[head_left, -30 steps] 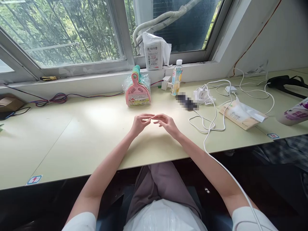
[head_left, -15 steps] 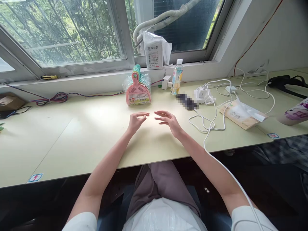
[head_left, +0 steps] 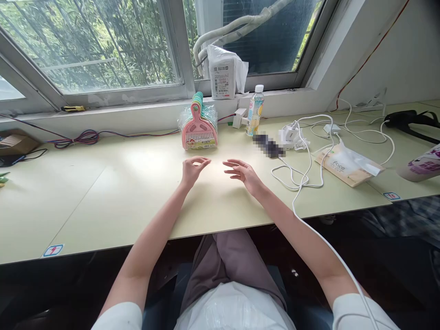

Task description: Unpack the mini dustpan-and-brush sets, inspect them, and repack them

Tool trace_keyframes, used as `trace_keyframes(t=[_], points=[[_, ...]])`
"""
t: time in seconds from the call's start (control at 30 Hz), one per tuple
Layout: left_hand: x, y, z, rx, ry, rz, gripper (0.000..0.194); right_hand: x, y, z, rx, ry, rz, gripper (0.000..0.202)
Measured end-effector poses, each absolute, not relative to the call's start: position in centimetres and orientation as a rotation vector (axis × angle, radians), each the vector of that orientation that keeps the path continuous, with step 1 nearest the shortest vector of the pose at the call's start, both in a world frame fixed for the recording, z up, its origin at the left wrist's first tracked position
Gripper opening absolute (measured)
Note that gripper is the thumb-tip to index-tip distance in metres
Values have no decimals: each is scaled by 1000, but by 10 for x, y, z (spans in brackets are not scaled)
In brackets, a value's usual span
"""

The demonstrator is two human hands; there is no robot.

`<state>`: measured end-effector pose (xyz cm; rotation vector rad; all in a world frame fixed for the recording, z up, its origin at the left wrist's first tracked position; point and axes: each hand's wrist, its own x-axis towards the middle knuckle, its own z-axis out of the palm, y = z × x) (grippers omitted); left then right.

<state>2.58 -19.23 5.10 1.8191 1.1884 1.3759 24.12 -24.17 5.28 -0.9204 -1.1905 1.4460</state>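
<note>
My left hand (head_left: 194, 171) hovers over the desk (head_left: 113, 201), thumb and fingertips brought together in a loose pinch with nothing visible between them. Facing it across a small gap is my right hand (head_left: 244, 176), fingers apart and holding nothing. Just beyond both hands stands a stack of small dustpan-and-brush sets (head_left: 199, 130) in clear plastic, the front one pink and those behind greenish. A drink bottle (head_left: 255, 110) with a white cap is upright behind my right hand, beside a dark blurred-out object (head_left: 268, 145).
White cables (head_left: 304, 178) loop over the right side, one running down across my right arm. A tissue pack (head_left: 349, 164), a charger (head_left: 292, 135) and a patterned cup (head_left: 421, 165) are there too. Bundled wires (head_left: 85, 137) and a cardboard box (head_left: 17, 144) lie left. A wrapped package (head_left: 223, 75) stands on the sill.
My left hand's thumb and fingertips have closed together, and the hand has drawn slightly left. My right hand stays nearly the same. The whole view has shifted slightly.
</note>
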Motion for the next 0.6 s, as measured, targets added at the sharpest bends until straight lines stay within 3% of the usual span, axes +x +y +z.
trace_keyframes(t=[0.1,0.37,0.6], points=[[5,-175,46,1654,1341,1470,41,239,-235,43,-1032,-1211,1389,31],[-70,-144,36,1288,1738,1782,23,218,-133,25,-1339,-1258,1102,32],[-88,-142,32,1263,1721,1847,27,188,-44,31,-1555,-1422,732,35]])
